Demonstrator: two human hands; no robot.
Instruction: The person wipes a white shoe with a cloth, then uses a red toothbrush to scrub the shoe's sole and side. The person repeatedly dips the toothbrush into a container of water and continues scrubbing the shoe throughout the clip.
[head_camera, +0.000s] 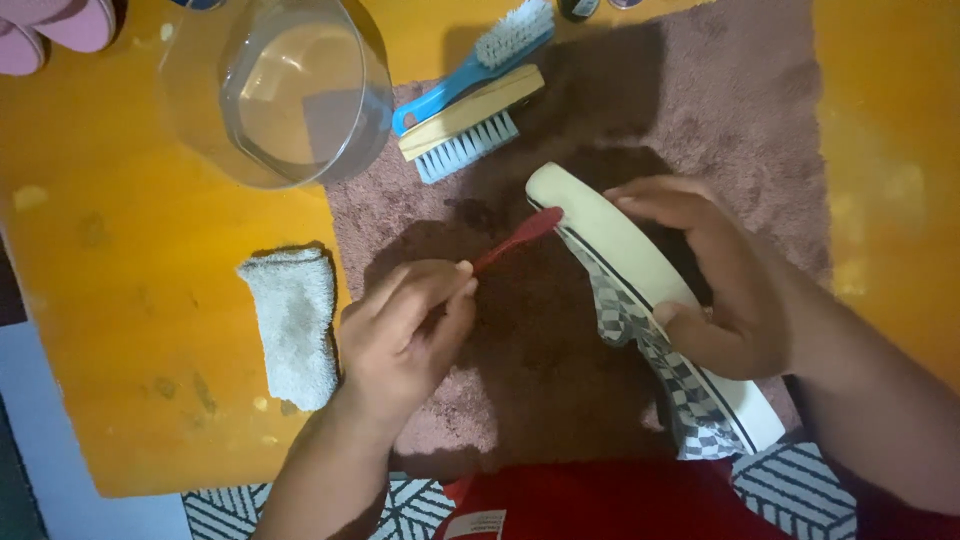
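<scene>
A folded grey-white cloth (293, 325) lies on the orange counter (120, 220), below a clear glass bowl of water (285, 95). The left hand (405, 335) pinches a red toothbrush (515, 238), its head touching the toe of a checkered slip-on shoe (645, 310), which the right hand (715, 285) grips over a brown towel (740, 110).

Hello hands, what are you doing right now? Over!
Left hand grips red toothbrush, bristles at shoe's toe. Right hand clamps checkered shoe on its side over brown towel. Two scrub brushes, water bowl nearby, nothing blocking. Over.
</scene>
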